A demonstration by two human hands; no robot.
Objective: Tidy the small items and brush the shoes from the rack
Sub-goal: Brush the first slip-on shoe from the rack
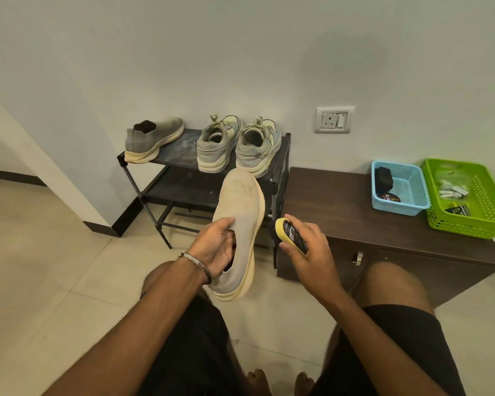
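While the person sits low with bare knees spread over the tiled floor (69, 281), the left hand (216, 247) grips a grey knit slip-on shoe (240, 212) at its opening, fingers tucked inside the collar, thumb over the edge, toe pointing up and away. A metal bangle (196, 264) circles that wrist. Just beside the shoe's cream sole, the right hand (306, 250) curls round a shoe-shine sponge (287, 231), yellow foam end aimed at the shoe, close but whether touching I cannot tell. Further out, the black shoe rack (280, 167) stands against the wall; its top shelf carries the matching grey slip-on (155, 138) at the left and a pair of lace-up trainers (237, 144) at the right. To the right of the rack, touching it, sits a dark brown cabinet (355, 212). On its top, a blue basket (412, 198) holds dark items, and a green basket (483, 212) next to it holds small bits. A wall socket (335, 120) sits above.
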